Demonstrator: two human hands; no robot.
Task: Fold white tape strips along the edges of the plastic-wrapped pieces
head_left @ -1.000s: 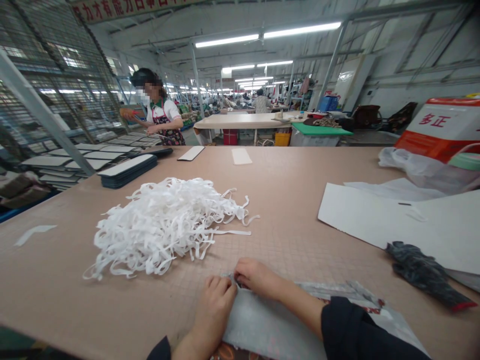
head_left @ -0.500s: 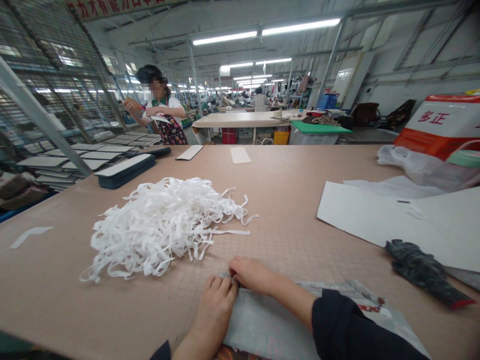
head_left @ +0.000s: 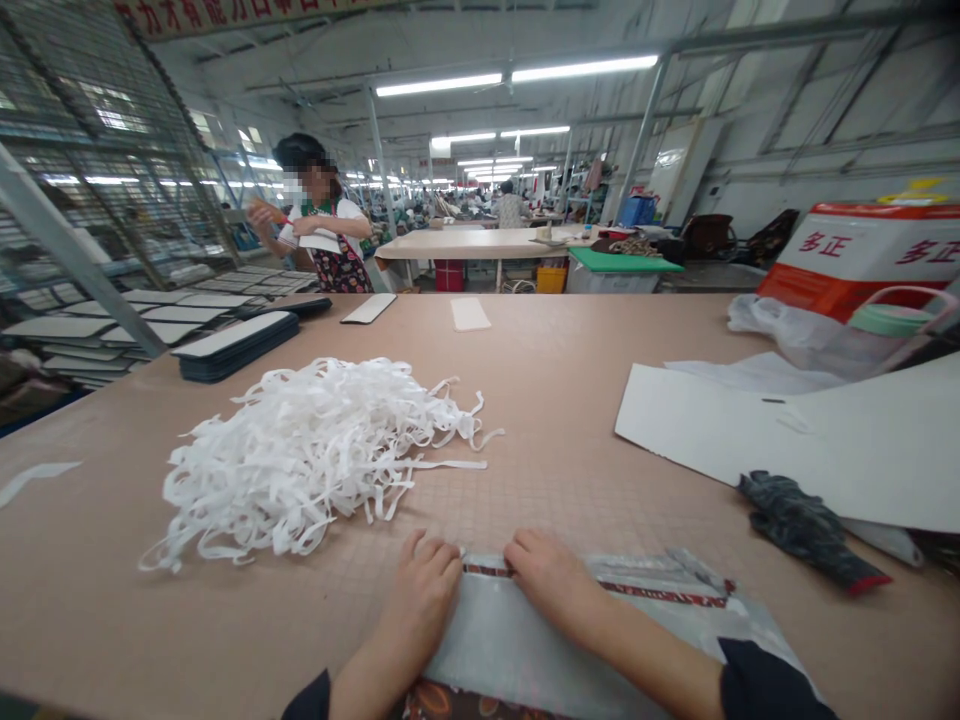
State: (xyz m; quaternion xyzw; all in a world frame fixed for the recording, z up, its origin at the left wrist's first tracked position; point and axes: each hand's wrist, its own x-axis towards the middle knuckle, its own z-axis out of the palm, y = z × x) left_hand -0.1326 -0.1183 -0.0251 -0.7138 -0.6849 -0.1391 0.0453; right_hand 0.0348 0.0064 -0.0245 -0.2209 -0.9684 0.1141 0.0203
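Note:
A grey, plastic-looking sheet lies at the table's near edge, with a narrow dark red-brown patterned strip along its far side. My left hand is at the left end of that side, fingers curled and closed on the sheet's edge. Farther right along the same edge, my right hand has its fingers bent down over the strip, closed on the sheet. The fingertips of both hands are partly hidden. Brown patterned fabric shows below the sheet.
Beyond my left hand lies a heap of white ribbon strips. Dark-edged white panels are stacked at the far left. To the right are a white board, a dark glove-like item and a red-white box. A person stands across the table.
My hands, close together before, are now apart; the right one has moved right along the edge. More of the red-brown strip shows. The view has shifted slightly.

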